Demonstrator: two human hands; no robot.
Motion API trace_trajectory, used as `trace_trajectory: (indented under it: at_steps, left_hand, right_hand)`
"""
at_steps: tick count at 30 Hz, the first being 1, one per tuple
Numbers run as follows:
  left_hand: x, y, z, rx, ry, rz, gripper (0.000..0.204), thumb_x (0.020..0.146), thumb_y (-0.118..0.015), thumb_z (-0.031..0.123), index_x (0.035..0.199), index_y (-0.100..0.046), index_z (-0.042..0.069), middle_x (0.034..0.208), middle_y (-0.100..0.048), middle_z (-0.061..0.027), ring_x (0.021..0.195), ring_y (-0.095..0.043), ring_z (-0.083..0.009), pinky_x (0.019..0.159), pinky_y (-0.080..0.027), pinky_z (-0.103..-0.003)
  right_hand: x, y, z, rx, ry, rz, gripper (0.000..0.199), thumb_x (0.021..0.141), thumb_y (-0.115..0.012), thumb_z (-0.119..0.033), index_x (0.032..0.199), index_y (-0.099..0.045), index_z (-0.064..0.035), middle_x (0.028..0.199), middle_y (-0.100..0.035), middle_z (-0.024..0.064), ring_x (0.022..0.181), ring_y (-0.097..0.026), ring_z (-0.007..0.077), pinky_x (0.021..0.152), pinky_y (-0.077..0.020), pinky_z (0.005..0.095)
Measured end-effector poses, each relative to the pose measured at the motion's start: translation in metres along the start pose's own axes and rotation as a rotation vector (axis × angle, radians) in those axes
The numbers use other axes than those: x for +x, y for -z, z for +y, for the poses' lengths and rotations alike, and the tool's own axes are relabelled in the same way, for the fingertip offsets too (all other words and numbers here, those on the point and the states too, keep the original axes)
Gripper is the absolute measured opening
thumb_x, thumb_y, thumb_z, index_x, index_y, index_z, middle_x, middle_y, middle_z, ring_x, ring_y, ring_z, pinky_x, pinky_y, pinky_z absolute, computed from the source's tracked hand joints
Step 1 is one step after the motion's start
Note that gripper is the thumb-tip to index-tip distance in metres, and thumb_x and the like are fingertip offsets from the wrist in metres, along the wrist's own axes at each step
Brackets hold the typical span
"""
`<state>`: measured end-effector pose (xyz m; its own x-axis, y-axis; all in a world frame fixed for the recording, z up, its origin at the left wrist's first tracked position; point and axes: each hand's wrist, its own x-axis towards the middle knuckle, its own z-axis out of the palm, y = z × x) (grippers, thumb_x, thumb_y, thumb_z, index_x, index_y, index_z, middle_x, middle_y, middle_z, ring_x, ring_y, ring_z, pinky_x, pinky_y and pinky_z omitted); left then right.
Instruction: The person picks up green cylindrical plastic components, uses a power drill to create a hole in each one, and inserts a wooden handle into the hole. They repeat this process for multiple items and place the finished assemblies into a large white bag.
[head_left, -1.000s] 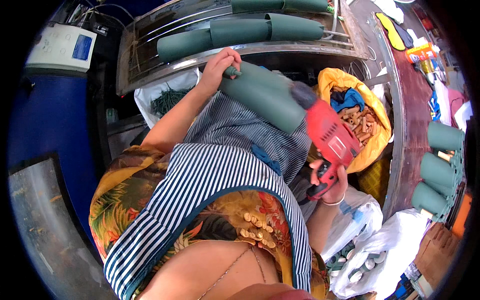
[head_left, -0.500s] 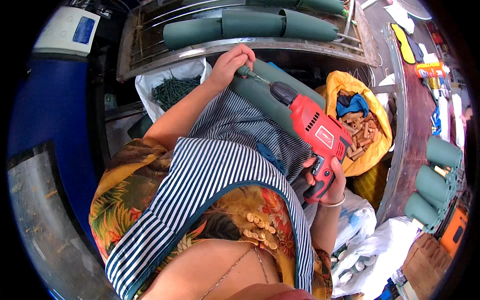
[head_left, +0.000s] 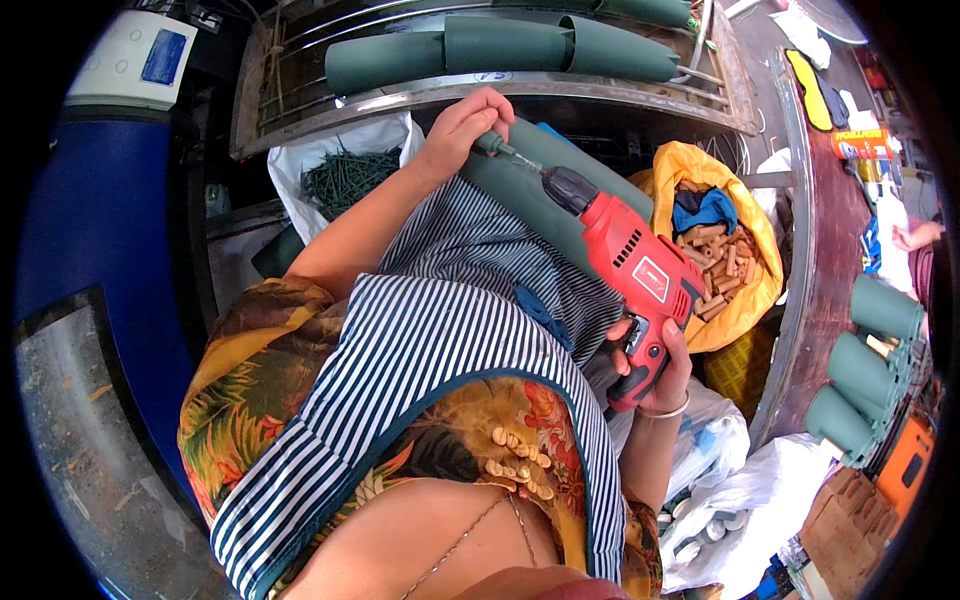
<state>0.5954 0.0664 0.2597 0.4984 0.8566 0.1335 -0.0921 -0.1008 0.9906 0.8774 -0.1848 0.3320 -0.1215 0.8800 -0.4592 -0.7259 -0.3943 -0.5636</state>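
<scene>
A blue barrel point(head_left: 95, 210) fills the left side of the head view, with a metal wire rack point(head_left: 500, 85) across the top carrying a row of dark green tubes point(head_left: 505, 45). Below the rack, a white bag point(head_left: 385, 140) holds dark green sticks point(head_left: 345, 175), and to the right a yellow bag point(head_left: 745, 290) holds short tan pegs point(head_left: 725, 260) and a blue cloth point(head_left: 705, 205). More green tubes point(head_left: 860, 370) lie stacked at the right edge beside a long wooden bench point(head_left: 815, 240). In the middle, a dark green tube point(head_left: 525, 190) rests slantwise on the person's striped apron point(head_left: 440, 330), just under the rack. The left hand point(head_left: 462, 125) is closed over the tube's upper end, fingers curled round it. The right hand point(head_left: 655, 365) is wrapped fully round the grip of a red power drill point(head_left: 630, 265), which points up and left, its bit point(head_left: 520, 158) meeting the tube just beside the left hand's fingers.
</scene>
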Motion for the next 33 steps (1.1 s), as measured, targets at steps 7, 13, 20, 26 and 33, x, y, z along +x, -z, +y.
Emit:
trace_trajectory:
  at_steps: [7, 13, 20, 26, 33]
  left_hand:
    - [0.0, -0.005, 0.003, 0.089, -0.03, -0.046, 0.022, 0.096, -0.037, 0.015, 0.099, -0.054, 0.003, 0.078, -0.057, -0.0045, 0.072, -0.051, -0.0109, 0.086, -0.042, -0.028]
    - [-0.001, -0.005, 0.004, 0.154, -0.095, -0.061, 0.022, 0.096, -0.035, 0.014, 0.098, -0.054, 0.003, 0.08, -0.057, -0.0041, 0.074, -0.053, -0.0113, 0.111, -0.027, -0.036]
    - [-0.003, -0.003, -0.002, 0.186, -0.149, -0.055, 0.023, 0.096, -0.034, 0.013, 0.098, -0.054, 0.002, 0.082, -0.056, -0.0049, 0.075, -0.054, -0.0116, 0.108, -0.031, -0.036]
    - [-0.001, -0.003, -0.001, 0.177, -0.141, -0.059, 0.024, 0.097, -0.033, 0.013, 0.098, -0.054, 0.001, 0.082, -0.055, -0.0056, 0.074, -0.052, -0.0113, 0.087, -0.04, -0.028]
    - [0.0, -0.003, 0.0, 0.166, -0.129, -0.061, 0.025, 0.097, -0.033, 0.013, 0.099, -0.054, 0.0, 0.084, -0.056, -0.0065, 0.075, -0.052, -0.0106, 0.081, -0.041, -0.026]
  right_hand:
    - [-0.004, 0.005, -0.013, 0.034, -0.11, 0.058, 0.052, 0.097, -0.046, -0.036, 0.127, -0.043, 0.0065, 0.1, -0.065, 0.0275, 0.066, -0.064, 0.0246, 0.053, -0.0544, 0.0285]
    - [-0.006, 0.015, -0.015, 0.063, -0.13, -0.005, 0.051, 0.098, -0.047, -0.037, 0.127, -0.043, 0.0047, 0.089, -0.061, 0.0216, 0.071, -0.062, 0.0243, 0.047, -0.0498, 0.0249]
    - [-0.004, 0.015, -0.018, 0.11, -0.17, -0.036, 0.051, 0.098, -0.048, -0.036, 0.127, -0.041, 0.0053, 0.083, -0.059, 0.0194, 0.062, -0.056, 0.0205, 0.043, -0.0447, 0.0241]
    - [0.0, 0.008, -0.019, 0.051, -0.156, 0.02, 0.05, 0.098, -0.048, -0.039, 0.12, -0.044, 0.0064, 0.078, -0.058, 0.0187, 0.053, -0.051, 0.0179, 0.041, -0.0422, 0.0239]
    - [0.004, 0.011, -0.019, 0.096, -0.166, -0.033, 0.046, 0.098, -0.048, -0.033, 0.125, -0.043, 0.0041, 0.081, -0.06, 0.0196, 0.058, -0.055, 0.0196, 0.044, -0.0444, 0.0248]
